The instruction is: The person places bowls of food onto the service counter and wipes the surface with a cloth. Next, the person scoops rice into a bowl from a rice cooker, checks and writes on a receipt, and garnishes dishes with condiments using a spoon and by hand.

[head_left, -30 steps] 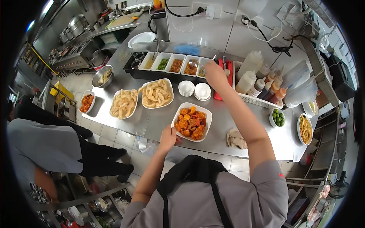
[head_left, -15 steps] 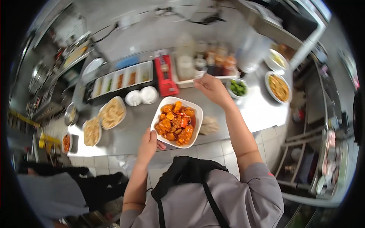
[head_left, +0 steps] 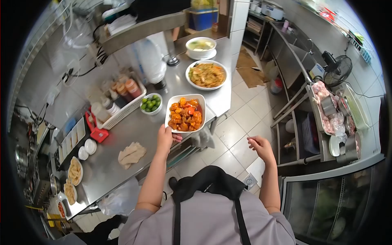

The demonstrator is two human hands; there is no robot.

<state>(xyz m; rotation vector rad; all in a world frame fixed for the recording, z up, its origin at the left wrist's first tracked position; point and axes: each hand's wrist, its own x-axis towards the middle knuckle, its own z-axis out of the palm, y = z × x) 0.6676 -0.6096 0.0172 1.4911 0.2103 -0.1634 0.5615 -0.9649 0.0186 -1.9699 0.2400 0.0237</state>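
My left hand grips the near-left edge of a white square bowl, thumb at the rim and fingers underneath. Chunky food in glossy orange-red sauce fills the bowl, which hovers over the counter's front edge. Out to the right, above the tiled floor, my right hand has nothing in it, its fingers loosely bent and slightly apart. Beyond the bowl stand a plate of noodle-like food and a bowl of soup. A small bowl of green citrus fruit is just left of it.
On the steel counter lie a folded cloth, a red tool and a basket of sauce bottles. Tiled floor runs between counter and sink unit. A glass-topped chiller and meat tray stand right.
My view has turned right, and the bowl has travelled along the counter toward the noodle plate. My right hand has left the sauce bottles and dropped back to my right side.
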